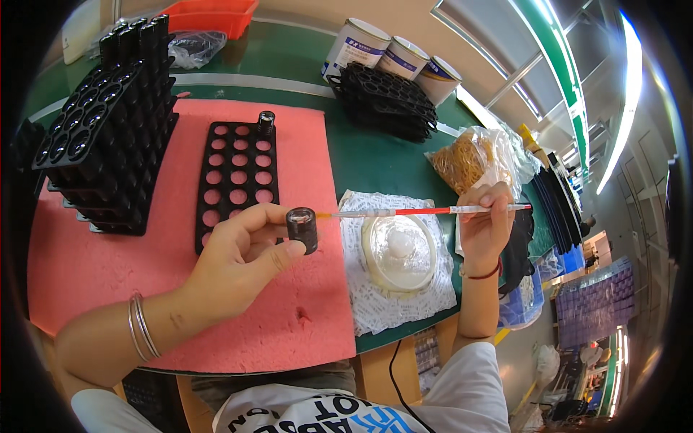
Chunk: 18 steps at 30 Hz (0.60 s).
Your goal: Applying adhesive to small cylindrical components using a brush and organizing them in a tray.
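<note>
A short, glossy black cylinder (303,229) is pinched between the fingers and thumb of my left hand (245,252), above the pink foam mat. My right hand (485,220) grips a thin paintbrush (432,211) with a red and white handle. The brush lies level, and its tip meets or nearly meets the cylinder's upper right side; I cannot tell which. Behind my left hand lies a black tray (238,160) with rows of round holes. One black cylinder (266,123) stands at its far right corner. Below the brush, a round, pale dish (399,245) sits on printed paper (361,303).
Stacked black trays full of cylinders (101,130) stand at the left on the pink mat (303,332). Three cans (357,49) and black perforated trays (382,101) are at the back. A bag of rubber bands (469,159) lies beyond my right hand. An orange bin (216,16) sits far left.
</note>
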Each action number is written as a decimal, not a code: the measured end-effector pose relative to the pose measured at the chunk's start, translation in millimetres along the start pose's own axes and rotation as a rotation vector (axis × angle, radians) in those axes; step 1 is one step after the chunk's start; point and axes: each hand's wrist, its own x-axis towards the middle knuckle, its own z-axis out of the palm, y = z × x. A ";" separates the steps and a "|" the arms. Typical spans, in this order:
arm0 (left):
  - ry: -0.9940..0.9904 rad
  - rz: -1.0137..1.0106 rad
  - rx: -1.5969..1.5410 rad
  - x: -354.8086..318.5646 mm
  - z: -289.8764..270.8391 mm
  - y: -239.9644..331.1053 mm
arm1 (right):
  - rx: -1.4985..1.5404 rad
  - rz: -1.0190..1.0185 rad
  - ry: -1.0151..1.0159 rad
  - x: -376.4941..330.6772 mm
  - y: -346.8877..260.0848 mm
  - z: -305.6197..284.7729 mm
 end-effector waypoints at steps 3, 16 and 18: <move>0.032 0.047 0.025 1.0 -0.4 -2.1 | 0.002 -0.014 0.011 -1.1 -0.4 0.3; 0.089 0.097 0.090 4.2 -5.7 -11.0 | -0.074 -0.017 -0.063 -8.9 -0.3 1.9; 0.084 0.091 0.084 4.5 -4.1 -12.0 | -0.150 -0.012 -0.076 -10.3 -0.1 3.5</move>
